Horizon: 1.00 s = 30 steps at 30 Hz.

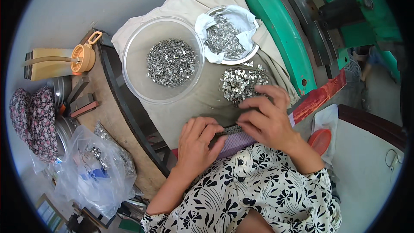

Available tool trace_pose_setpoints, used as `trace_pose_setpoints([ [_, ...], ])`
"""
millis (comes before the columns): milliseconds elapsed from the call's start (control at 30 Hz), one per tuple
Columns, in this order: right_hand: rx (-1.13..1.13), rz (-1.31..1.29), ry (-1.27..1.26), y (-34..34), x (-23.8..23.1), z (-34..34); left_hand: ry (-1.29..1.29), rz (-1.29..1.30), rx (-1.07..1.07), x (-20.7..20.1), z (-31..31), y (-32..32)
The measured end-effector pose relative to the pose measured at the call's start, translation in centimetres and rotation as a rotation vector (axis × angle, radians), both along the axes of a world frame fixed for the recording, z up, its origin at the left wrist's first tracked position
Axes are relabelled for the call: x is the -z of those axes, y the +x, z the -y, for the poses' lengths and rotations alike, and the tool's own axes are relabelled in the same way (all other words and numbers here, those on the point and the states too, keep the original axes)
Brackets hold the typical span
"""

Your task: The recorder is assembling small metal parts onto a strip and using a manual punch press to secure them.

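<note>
My left hand [200,140] is over the front edge of the cloth, fingers curled toward the thumb. A small dark piece shows at its fingertips, too small to name. My right hand [269,118] is beside the near right side of a loose pile of small shiny metal pieces [242,82]. Its fingers are bent and the tips drawn together; whatever they pinch is hidden. Behind the pile, a white bowl [254,54] lined with white cloth holds slim silvery pins [224,38]. Left of it, a clear round tub [133,77] contains many small metal pieces [171,62].
A green machine [280,30] borders the work surface at the right. On the wooden table [110,125] at left are a plastic bag [92,177], an orange-lidded bottle [84,58] and small blocks [83,103]. A red dish [320,141] sits at the right.
</note>
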State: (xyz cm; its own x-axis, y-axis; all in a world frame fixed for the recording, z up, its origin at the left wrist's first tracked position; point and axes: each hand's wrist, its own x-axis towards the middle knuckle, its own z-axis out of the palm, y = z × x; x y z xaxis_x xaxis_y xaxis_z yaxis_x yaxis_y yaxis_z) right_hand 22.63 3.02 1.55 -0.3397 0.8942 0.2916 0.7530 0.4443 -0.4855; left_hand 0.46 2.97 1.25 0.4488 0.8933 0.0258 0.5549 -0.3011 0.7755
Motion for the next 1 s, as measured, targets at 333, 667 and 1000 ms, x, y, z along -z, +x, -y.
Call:
trace_pose_setpoints([
  [333, 0.101, 0.024, -0.018, 1.0, 0.1, 2.1, 0.107, -0.012, -0.030, 0.8, -2.8, 2.9],
  [667, 0.150, 0.081, 0.018, 0.7, 0.6, 0.2, 0.115, -0.097, 0.012, 1.1, -3.6, 3.7],
  [1000, 0.144, 0.084, -0.033, 1.2, 0.5, 0.8, 0.055, -0.135, 0.006, 0.6, -3.3, 2.8],
])
